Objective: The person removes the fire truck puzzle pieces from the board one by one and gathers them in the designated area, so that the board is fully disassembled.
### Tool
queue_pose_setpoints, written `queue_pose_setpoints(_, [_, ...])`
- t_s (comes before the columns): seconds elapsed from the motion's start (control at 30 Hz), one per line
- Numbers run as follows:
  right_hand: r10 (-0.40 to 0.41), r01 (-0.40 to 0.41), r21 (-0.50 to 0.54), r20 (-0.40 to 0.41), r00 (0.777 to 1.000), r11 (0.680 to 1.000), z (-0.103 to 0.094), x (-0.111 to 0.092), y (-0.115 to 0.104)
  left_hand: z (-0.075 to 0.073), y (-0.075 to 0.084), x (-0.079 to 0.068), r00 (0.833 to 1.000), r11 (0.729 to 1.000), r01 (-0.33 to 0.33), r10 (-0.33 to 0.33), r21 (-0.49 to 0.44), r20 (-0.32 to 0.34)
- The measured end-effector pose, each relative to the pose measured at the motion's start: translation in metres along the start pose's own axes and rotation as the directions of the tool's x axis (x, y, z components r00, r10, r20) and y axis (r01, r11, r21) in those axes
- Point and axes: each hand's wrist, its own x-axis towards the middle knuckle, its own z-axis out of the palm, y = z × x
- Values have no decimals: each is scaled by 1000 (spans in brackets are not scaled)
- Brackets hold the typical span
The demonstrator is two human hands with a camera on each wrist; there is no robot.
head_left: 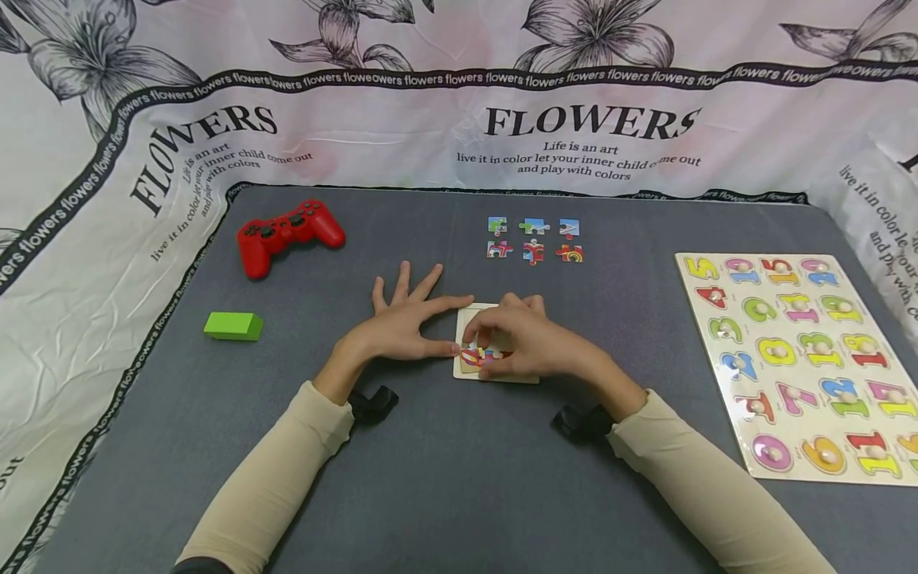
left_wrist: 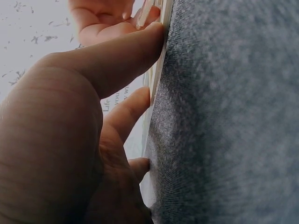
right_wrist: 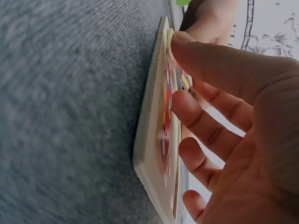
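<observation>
A small cream puzzle board (head_left: 527, 379) with a colourful picture lies flat on the table between the hands. My left hand (head_left: 402, 325) is spread on the cloth, its thumb and index finger touching the board's left edge. Over the board, my right hand (head_left: 527, 339) bends its fingers and pinches a small puzzle piece (left_wrist: 145, 13) seen edge-on in the left wrist view. The picture part (right_wrist: 166, 116) of the board shows beneath the right fingers. In the head view, the right hand covers much of the board and hides the held piece's picture.
Several loose jigsaw pieces (head_left: 534, 241) sit in two rows beyond the board. A red game controller (head_left: 287, 233) and a green block (head_left: 233, 326) lie at the left. A large number puzzle board (head_left: 803, 375) lies at the right on the grey tablecloth (head_left: 459, 486).
</observation>
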Motion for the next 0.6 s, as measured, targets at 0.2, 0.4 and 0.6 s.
queue_pose_setpoints(0.2, [-8,9,-34,12,1000,999,2,0,-2,-1,1,1,1000,1000,-3,3,10,1])
queue_pose_setpoints(0.4, [-10,11,-42,13,1000,999,2,0,-3,-1,1,0,1000,1000,1,-1,12,1])
queue_pose_setpoints(0.6, [-30,31,-43,12,999,999,1,0,-1,0,1,1,1000,1000,5,-5,16,-2])
